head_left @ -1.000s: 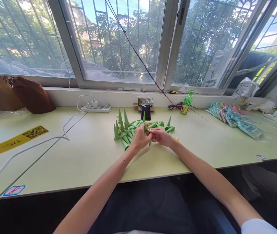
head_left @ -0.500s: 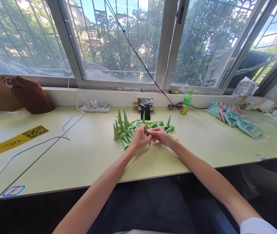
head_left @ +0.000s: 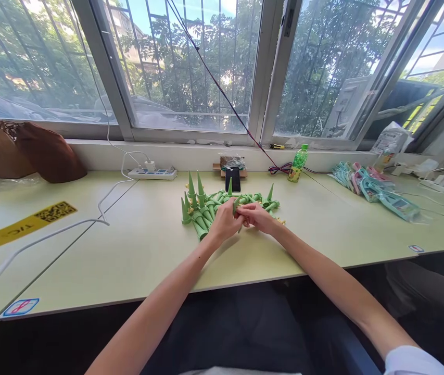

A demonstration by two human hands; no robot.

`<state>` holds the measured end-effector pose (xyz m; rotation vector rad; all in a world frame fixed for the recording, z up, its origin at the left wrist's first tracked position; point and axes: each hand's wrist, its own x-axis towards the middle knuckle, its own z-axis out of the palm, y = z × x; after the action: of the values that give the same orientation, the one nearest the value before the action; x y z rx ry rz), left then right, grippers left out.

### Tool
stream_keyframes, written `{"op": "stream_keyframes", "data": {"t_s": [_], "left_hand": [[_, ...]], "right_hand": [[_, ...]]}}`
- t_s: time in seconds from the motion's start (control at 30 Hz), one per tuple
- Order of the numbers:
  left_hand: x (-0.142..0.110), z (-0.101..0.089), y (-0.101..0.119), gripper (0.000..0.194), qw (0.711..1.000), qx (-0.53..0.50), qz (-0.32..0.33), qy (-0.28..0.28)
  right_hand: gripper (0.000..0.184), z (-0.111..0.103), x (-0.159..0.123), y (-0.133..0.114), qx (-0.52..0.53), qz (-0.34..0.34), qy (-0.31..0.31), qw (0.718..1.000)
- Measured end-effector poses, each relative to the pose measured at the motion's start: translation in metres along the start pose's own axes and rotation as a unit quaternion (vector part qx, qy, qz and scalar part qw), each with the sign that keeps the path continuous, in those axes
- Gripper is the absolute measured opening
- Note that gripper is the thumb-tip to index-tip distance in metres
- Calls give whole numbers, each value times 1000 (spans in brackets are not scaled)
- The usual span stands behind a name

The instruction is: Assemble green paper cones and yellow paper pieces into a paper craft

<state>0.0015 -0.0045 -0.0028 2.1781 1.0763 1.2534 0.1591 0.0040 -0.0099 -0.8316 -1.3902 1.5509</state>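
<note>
My left hand (head_left: 225, 221) is closed around a green cone-shaped piece (head_left: 237, 202), whose pointed tip sticks up past the fingers. Close against it, my right hand (head_left: 257, 216) pinches at the same piece; what lies between its fingertips is too small to make out. Around and behind both hands is a pile of similar green cones (head_left: 199, 225), some upright and others on their sides. Small yellow bits (head_left: 281, 222) show among them, partly hidden by my right hand.
A black phone (head_left: 232, 179) leans on a small cardboard box (head_left: 216, 167) behind the pile. A green-capped bottle (head_left: 297, 163) stands right of it. Bagged pastel items (head_left: 378, 192) lie farther right. At left are a power strip (head_left: 153, 173), a white cable (head_left: 69, 225) and yellow tape (head_left: 22, 229).
The cone tip in my left hand has tilted slightly to the right. Both hands otherwise stay together in the same place.
</note>
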Motion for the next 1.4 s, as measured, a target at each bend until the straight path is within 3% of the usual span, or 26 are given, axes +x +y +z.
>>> {"op": "stream_keyframes", "data": {"t_s": [0.4,0.63,0.93,1.23,1.4], "left_hand": [[-1,-1,-3,45,998,57,-19,-27],[-2,-1,-3,46,994,102,-42,-29],[-1,1,-14,46,990,138,-26,-17],[-1,0,-7,61,992,118,-40,-13],[-1,0,-2,55,995,95,-23,8]], "right_hand": [[44,1,-1,5,-112,-53,-16,992],[45,5,-6,2,-227,-114,-4,967],[46,10,-10,-4,-337,-187,29,922],[49,13,-5,0,-326,-215,84,917],[47,16,-5,-2,-317,-204,96,921]]}}
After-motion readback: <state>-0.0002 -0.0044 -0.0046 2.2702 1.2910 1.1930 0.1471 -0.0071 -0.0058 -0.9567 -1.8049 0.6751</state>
